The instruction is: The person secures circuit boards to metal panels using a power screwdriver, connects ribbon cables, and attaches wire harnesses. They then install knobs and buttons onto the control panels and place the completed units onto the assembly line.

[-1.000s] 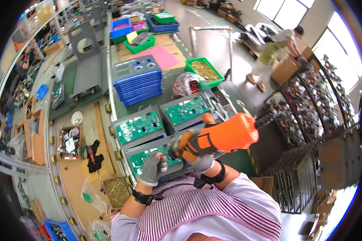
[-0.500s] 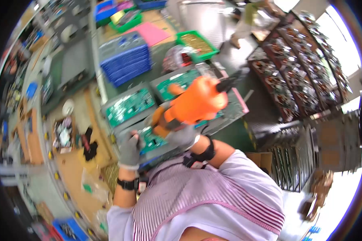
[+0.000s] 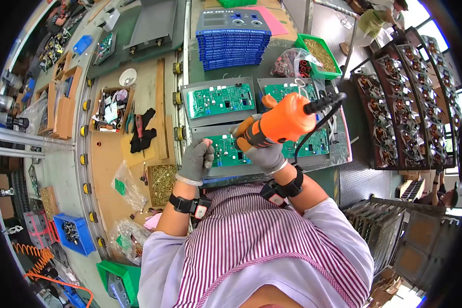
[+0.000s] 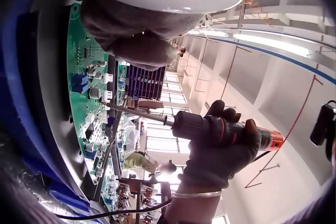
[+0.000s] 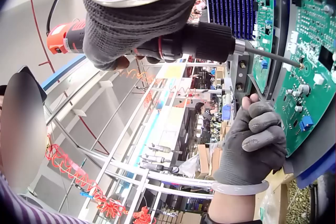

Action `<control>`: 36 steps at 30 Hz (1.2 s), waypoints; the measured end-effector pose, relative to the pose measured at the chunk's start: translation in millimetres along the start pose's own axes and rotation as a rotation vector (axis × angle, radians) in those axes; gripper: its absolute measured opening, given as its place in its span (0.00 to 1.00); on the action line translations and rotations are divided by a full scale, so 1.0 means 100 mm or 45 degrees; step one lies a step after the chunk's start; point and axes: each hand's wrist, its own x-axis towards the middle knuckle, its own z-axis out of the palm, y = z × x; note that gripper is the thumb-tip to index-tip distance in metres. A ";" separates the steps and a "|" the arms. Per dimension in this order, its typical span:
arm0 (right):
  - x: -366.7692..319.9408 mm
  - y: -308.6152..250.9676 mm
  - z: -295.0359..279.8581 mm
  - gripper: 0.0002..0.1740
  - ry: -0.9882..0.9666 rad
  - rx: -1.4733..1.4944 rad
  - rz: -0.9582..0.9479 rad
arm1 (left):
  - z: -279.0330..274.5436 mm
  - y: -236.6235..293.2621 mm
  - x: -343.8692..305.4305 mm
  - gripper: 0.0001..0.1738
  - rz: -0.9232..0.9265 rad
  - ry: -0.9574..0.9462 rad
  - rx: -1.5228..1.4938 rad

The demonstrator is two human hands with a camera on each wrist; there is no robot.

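Observation:
My gloved right hand [image 3: 264, 155] grips an orange and black electric screwdriver [image 3: 285, 122], its cord trailing off the back end. In the right wrist view its long bit [image 5: 270, 56] slants down to a green circuit board [image 5: 310, 90], with a small brass-coloured piece at the tip. That board [image 3: 226, 155] lies on a dark panel at the near edge of the table. Just beside the board's left end is my gloved left hand [image 3: 196, 159], fingers curled in and thumb against the index finger, both tips bare. Nothing shows between them; the palm is hidden.
More green boards [image 3: 220, 100] on dark panels lie behind and to the right. Beyond are a stack of blue-edged panels [image 3: 233, 43], a bag of red parts [image 3: 291, 64] and a green tray [image 3: 339, 73]. A box of small brass parts [image 3: 162, 186] stands left; racks [image 3: 410, 102] stand right.
The head view has swung, shifting the whole scene. The screwdriver's front end has moved away from my left hand's fingertips, and its bit now meets the near board. My right hand keeps its grip.

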 end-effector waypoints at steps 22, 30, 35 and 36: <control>-0.34 -0.08 0.38 0.26 0.104 0.261 -0.167 | -0.13 -0.46 -0.23 0.05 0.082 -0.084 0.102; -0.38 0.00 0.23 0.46 0.042 0.339 -0.022 | -0.12 -0.51 -0.05 0.07 0.202 -0.082 0.179; -0.24 -0.06 0.18 0.30 0.117 0.273 -0.133 | 0.03 -0.36 -0.09 0.09 0.169 -0.082 0.172; -0.24 -0.21 0.13 0.25 0.114 0.386 -0.126 | 0.08 -0.34 -0.14 0.09 0.147 -0.102 0.175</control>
